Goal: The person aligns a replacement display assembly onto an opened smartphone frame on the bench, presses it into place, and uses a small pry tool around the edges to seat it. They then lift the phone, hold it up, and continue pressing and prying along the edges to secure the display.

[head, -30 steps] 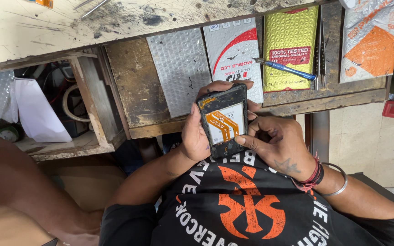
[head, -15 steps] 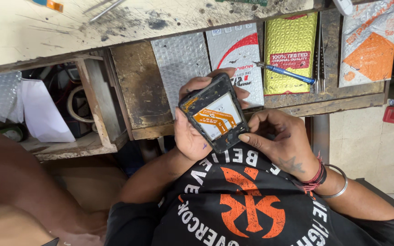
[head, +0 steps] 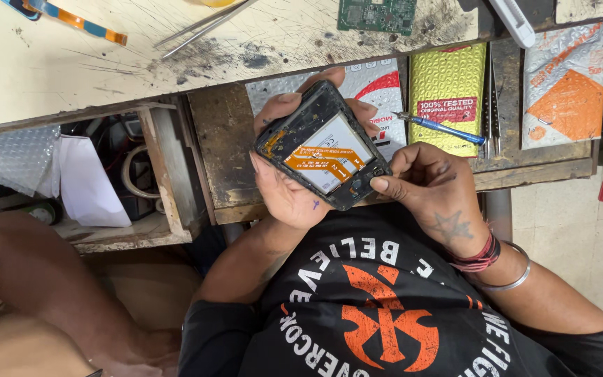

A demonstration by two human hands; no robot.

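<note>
Seeing hands crowding the opened phone [head: 321,145]: left hand [head: 294,188] cupping from below, right hand [head: 430,185] pressing at lower corner. Desk [head: 106,70] edge sitting just above, tweezers [head: 200,26] and circuit board [head: 376,14] lying there. Blue screwdriver [head: 441,128] and yellow packet [head: 448,94] blocking right side. Finding open room lower right, over floor [head: 574,230].

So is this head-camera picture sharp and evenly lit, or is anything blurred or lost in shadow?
Head view: the opened black phone with its orange-labelled battery and both hands, left hand and right hand, look sharp; daylight falls evenly on the scratched pale worktop; the open wooden compartment under it sits in deep shadow; no strong glare shows.
</note>
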